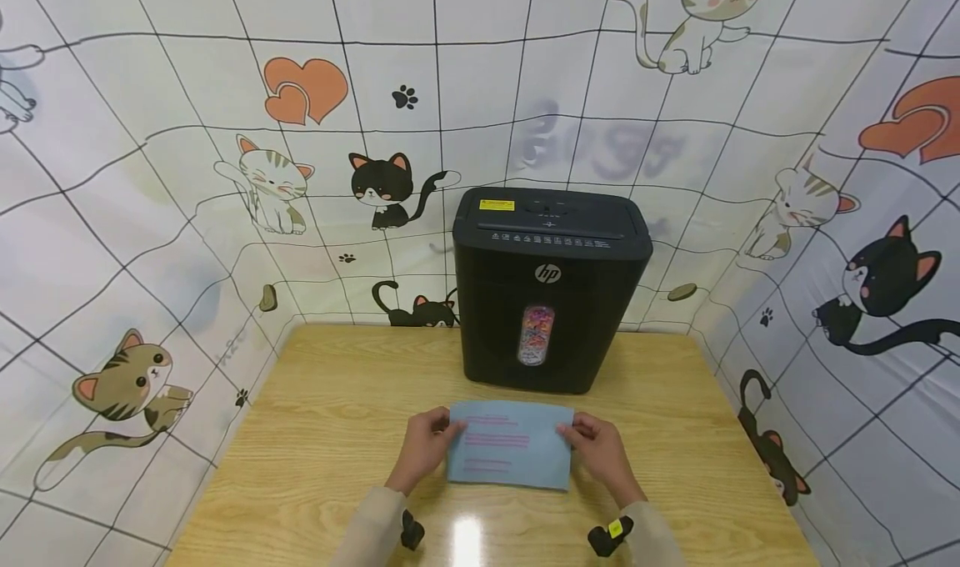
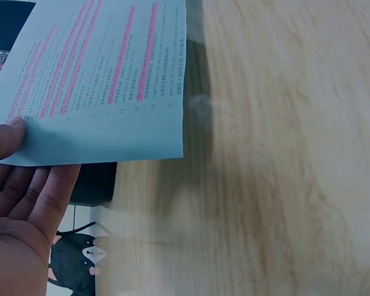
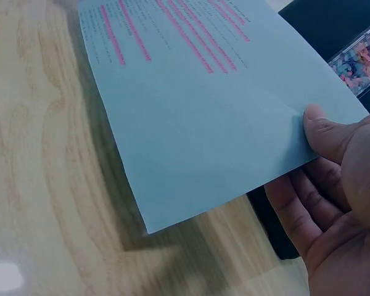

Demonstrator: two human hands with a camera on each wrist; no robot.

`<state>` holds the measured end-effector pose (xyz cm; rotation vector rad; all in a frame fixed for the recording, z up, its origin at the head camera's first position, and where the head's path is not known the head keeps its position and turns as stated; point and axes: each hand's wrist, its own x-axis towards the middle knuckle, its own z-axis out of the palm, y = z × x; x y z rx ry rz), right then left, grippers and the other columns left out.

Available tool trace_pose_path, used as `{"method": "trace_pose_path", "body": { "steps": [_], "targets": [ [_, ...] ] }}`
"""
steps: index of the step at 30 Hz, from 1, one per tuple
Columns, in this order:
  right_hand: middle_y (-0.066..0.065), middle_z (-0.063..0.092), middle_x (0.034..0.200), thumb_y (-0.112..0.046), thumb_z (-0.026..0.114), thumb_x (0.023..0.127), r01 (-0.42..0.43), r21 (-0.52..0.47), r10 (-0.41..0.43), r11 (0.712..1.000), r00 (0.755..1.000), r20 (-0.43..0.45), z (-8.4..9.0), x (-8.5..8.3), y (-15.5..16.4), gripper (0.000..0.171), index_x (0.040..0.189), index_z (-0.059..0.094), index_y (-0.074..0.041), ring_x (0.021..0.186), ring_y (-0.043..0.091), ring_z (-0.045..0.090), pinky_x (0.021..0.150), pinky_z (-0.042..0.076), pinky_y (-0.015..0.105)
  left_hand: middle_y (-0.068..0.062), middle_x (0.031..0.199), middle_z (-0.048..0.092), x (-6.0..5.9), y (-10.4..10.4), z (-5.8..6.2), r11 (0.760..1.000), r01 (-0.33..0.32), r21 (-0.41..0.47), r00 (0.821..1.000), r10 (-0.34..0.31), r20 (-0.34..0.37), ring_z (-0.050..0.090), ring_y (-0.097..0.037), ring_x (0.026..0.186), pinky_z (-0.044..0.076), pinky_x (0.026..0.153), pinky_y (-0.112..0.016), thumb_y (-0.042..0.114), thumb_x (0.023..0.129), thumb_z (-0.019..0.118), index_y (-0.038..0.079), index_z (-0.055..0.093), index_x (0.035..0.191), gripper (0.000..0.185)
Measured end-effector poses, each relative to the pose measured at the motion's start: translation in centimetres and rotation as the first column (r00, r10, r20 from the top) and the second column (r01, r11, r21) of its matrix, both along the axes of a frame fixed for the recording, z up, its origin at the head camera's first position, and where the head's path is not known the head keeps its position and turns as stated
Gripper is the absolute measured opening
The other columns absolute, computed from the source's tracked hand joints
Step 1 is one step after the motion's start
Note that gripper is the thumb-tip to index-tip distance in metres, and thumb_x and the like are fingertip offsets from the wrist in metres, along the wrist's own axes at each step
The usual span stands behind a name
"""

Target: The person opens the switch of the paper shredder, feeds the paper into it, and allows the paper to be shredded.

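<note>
A light blue sheet of paper (image 1: 510,459) with printed lines and pink highlighted stripes is held up above the table between both hands. My left hand (image 1: 427,444) pinches its left edge, thumb on the printed face and fingers behind. At the opposite edge my right hand (image 1: 600,450) pinches it the same way. In the left wrist view the paper (image 2: 111,132) casts a shadow on the wood; in the right wrist view its near corner hangs free. Just beyond the sheet stands a black HP paper shredder (image 1: 495,317).
The shredder's window (image 1: 536,335) shows colourful shreds inside, and a slot (image 1: 551,227) runs across its top. Under everything lies a wooden table (image 1: 345,417). A white cloth with cat drawings (image 1: 382,92) hangs behind and at both sides.
</note>
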<state>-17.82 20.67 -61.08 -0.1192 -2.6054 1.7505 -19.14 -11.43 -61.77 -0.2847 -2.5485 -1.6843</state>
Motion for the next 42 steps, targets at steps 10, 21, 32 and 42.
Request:
{"method": "trace_pose_path", "body": {
  "steps": [10, 21, 32, 42],
  "targets": [
    [0.003, 0.066, 0.070, -0.027, 0.075, 0.094, -0.001, 0.063, 0.002, 0.998, 1.000, -0.020, 1.6, -0.9, 0.2, 0.026, 0.083, 0.062, -0.007, 0.068, 0.010, 0.058, 0.062, 0.046, 0.023, -0.001, 0.075, 0.066, -0.6, 0.1, 1.0, 1.000, -0.007, 0.028, 1.000, 0.008, -0.014, 0.056, -0.005, 0.070, 0.049, 0.061, -0.020, 0.022, 0.094, 0.077, 0.010, 0.063, 0.074, 0.026],
    [0.005, 0.076, 0.093, -0.029, 0.074, 0.095, 0.044, 0.126, -0.045, 0.991, 0.999, 0.012, 3.3, -2.0, 0.2, 0.018, 0.099, 0.074, -0.011, 0.086, 0.019, 0.066, 0.074, 0.053, 0.024, -0.002, 0.084, 0.070, -1.9, 0.6, 2.8, 0.999, -0.036, 0.011, 0.999, 0.036, -0.032, 0.064, -0.011, 0.081, 0.055, 0.075, -0.024, 0.020, 0.094, 0.076, 0.011, 0.069, 0.082, 0.017],
    [0.006, 0.076, 0.092, -0.032, 0.072, 0.097, 0.026, 0.120, -0.022, 0.992, 0.999, -0.037, 5.4, -3.3, 0.9, 0.022, 0.097, 0.072, -0.009, 0.088, 0.024, 0.066, 0.073, 0.053, 0.026, -0.003, 0.092, 0.075, -3.1, 1.1, 4.7, 0.998, -0.041, 0.042, 0.998, 0.042, -0.042, 0.070, -0.014, 0.087, 0.059, 0.079, -0.030, 0.021, 0.094, 0.076, 0.012, 0.076, 0.093, 0.010],
    [0.004, 0.072, 0.091, -0.040, 0.070, 0.097, 0.035, 0.154, -0.029, 0.987, 0.999, -0.045, 7.4, -4.2, 1.1, 0.028, 0.092, 0.067, -0.012, 0.087, 0.020, 0.060, 0.075, 0.052, 0.026, -0.005, 0.095, 0.075, -4.3, 1.5, 6.6, 0.996, -0.051, 0.072, 0.997, 0.055, -0.046, 0.070, -0.015, 0.089, 0.061, 0.081, -0.033, 0.022, 0.095, 0.075, 0.009, 0.077, 0.095, 0.013]
  ]
}}
